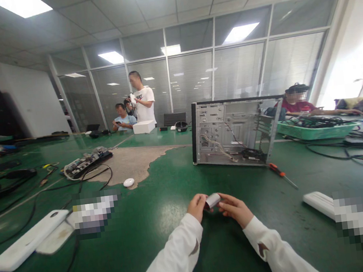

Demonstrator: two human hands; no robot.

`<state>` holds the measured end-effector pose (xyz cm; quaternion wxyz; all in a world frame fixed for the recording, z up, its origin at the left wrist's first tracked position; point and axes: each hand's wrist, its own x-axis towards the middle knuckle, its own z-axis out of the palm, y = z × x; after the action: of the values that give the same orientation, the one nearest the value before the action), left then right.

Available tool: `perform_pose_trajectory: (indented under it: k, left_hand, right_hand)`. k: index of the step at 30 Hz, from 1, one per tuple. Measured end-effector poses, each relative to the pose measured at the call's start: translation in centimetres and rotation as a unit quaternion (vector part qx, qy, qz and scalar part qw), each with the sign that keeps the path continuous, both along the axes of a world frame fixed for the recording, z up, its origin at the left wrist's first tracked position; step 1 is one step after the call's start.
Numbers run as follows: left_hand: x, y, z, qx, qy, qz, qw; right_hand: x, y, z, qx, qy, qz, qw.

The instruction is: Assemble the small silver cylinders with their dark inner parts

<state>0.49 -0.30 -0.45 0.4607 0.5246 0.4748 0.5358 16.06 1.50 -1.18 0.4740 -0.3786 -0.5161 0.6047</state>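
A small silver-grey piece with a curved, smooth face (213, 200) is held between my two hands, just above the green table; its exact kind is too small to tell. My left hand (197, 207) pinches its left end with thumb and fingers. On the other end, the fingers of my right hand (236, 208) are closed at the edge. Beyond my hands stands an open computer case (234, 131), its bare metal inside showing with a few loose wires. An orange-and-black screwdriver (283, 174) lies to the right of the case.
On the left lie a long white casing (29, 240), black cables (73, 251) and an opened device with exposed parts (87, 162). A round white disc (128, 182) sits near a torn patch (138, 161). At right are a green basket of cables (316, 130) and a white bar (320, 205). Several people are around.
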Motion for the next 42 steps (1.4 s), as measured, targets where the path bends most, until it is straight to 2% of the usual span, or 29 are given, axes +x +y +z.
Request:
perform_pose_trajectory:
  k: [6,11,17,24,33,42]
  left_hand:
    - [-0.1,0.0,0.2,-0.004,-0.02,-0.007,1.0]
    - [0.1,0.1,0.0,-0.008,-0.004,0.008,1.0]
    - [0.2,-0.5,0.1,0.017,0.091,0.05,0.994]
    - [-0.1,-1.1,0.2,0.08,0.187,0.074,0.976]
    - [-0.1,-1.7,0.7,0.154,0.263,0.065,0.95]
    - [-0.1,-1.9,1.0,0.216,0.32,0.05,0.921]
  right_hand:
    - [-0.2,0.1,-0.4,-0.024,0.038,-0.018,0.999]
    - [0.0,0.2,-0.3,-0.037,0.045,0.008,0.998]
    - [-0.3,0.0,-0.3,-0.061,0.079,-0.006,0.995]
    - [-0.7,-0.4,-0.1,-0.085,0.096,-0.028,0.991]
    - [-0.3,-0.5,0.7,-0.138,0.128,-0.006,0.982]
    - [-0.4,-1.0,1.2,-0.155,0.13,0.012,0.979]
